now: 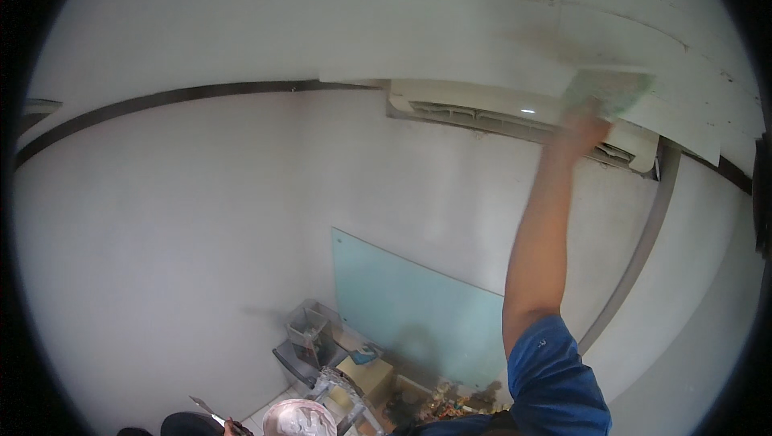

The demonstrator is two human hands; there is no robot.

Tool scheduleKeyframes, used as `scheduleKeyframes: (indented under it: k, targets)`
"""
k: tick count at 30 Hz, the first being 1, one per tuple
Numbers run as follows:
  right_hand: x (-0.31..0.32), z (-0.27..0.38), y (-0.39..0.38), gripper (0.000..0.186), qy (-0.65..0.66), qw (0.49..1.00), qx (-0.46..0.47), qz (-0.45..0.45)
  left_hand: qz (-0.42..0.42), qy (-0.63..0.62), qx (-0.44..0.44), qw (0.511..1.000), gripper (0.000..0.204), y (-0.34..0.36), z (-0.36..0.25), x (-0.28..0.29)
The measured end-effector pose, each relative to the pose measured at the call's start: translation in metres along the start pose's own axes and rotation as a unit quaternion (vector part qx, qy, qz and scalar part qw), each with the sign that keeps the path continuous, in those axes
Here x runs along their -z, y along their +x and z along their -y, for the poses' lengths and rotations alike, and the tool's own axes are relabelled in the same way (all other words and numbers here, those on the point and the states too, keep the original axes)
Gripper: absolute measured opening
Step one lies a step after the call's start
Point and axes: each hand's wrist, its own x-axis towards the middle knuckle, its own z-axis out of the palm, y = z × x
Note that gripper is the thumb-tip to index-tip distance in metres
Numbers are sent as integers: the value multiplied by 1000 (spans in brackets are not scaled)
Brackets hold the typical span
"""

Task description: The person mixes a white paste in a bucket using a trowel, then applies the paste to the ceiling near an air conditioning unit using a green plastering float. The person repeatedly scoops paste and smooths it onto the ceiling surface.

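My right arm reaches up to the white ceiling (265,18). In my right hand (583,132), closed and smeared by motion, is a flat pale green spreader (607,92), its wide edge at the ceiling surface just in front of the air conditioner. Thin cracks or seam lines run over the ceiling to its right. At the lower edge only a bit of my left hand (233,428) shows, closed round a putty knife (207,410) whose blade points up and left. Beside it stands a round tub (269,416) with a pinkish rim, holding white paste (308,421).
A wall-mounted air conditioner (482,121) hangs right under the ceiling. Against the wall leans a pale green glass panel (418,307). Below are a stepladder (346,400), a clear plastic bin (310,331), a cardboard box (370,377) and heaped clutter (458,402).
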Motion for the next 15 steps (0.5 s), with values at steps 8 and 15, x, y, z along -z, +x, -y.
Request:
scheduleKeyframes:
  k: [8, 15]
  targets:
    - [-65, -10, -120, 51, 115, 962, 161, 190, 39, 50, -62, 996, 36, 4, 3, 2]
    - [-14, -22, -44, 34, -68, 997, 35, 10, 14, 58, -58, 997, 38, -5, -4, -3]
